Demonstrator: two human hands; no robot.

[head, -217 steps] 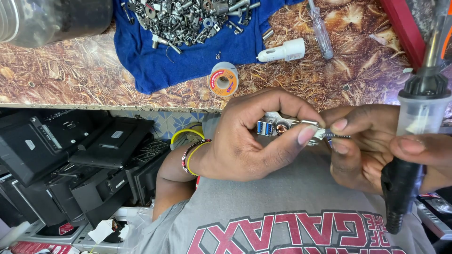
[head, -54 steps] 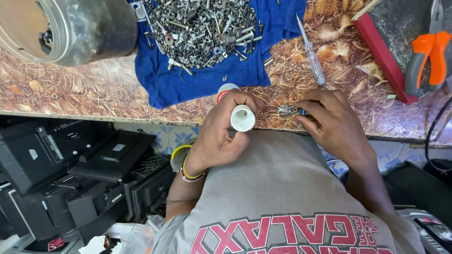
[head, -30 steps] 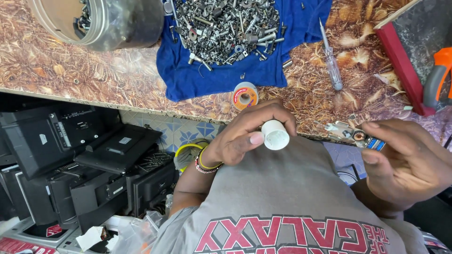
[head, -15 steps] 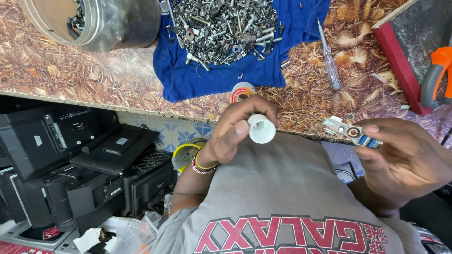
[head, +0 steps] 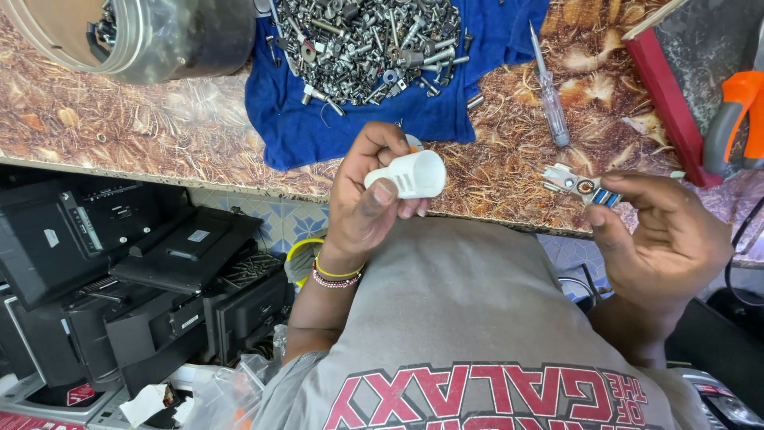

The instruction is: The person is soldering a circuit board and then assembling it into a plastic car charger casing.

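My left hand (head: 368, 203) grips a white plastic cap-shaped housing (head: 410, 174) between thumb and fingers, held above the table's near edge. My right hand (head: 662, 232) holds a small metal part with blue pieces and a round ring (head: 585, 185) at its fingertips, to the right of the housing. The two hands are well apart. Beaded and yellow bracelets sit on my left wrist.
A blue cloth (head: 414, 103) on the patterned table (head: 119, 127) carries a heap of screws and bolts (head: 362, 40). A clear-handled screwdriver (head: 551, 99) lies beside it, a plastic jar (head: 135, 36) at far left, an orange-handled tool (head: 736, 119) at right. Black electronics (head: 119, 271) stacked below.
My hands have separated: the left took up the white housing and turned it sideways, while the right carried the metal part off to the right and raised it slightly.
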